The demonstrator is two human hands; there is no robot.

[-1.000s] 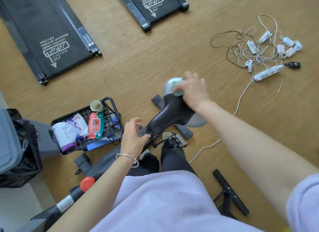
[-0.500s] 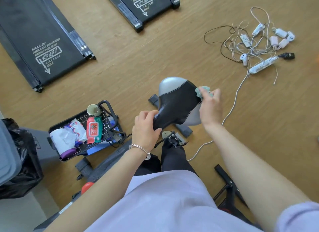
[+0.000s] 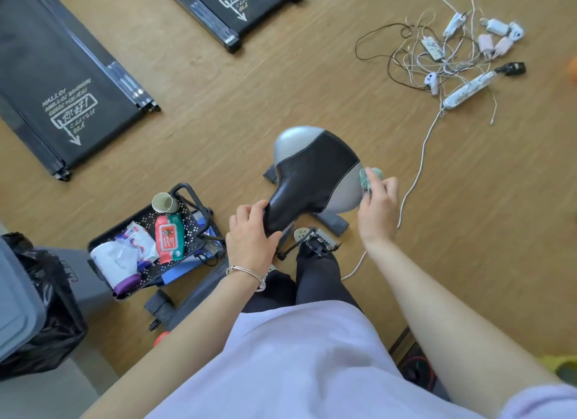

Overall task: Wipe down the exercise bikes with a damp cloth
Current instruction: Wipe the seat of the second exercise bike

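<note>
The left hand [image 3: 249,236] clamps its curled fingers on the narrow nose of the bike saddle [image 3: 312,175]. The right hand [image 3: 377,209], fingers together, pinches the green cloth [image 3: 370,176] against the saddle's grey flank, with a pedal [image 3: 315,239] below, between both hands. Left of the left fingers a mesh tray [image 3: 190,228] holds a red wipes pack [image 3: 169,236] and a paper cup [image 3: 164,201]; beyond the right fingers lies a cable tangle [image 3: 432,48], and the far-left treadmill belt [image 3: 46,59] reads "HALLO!".

Cloth [image 3: 370,176] now at right of saddle [image 3: 312,175]

Left hand [image 3: 249,234] grips the saddle [image 3: 312,175], right hand [image 3: 377,209] pinches the cloth [image 3: 368,176] against it
</note>
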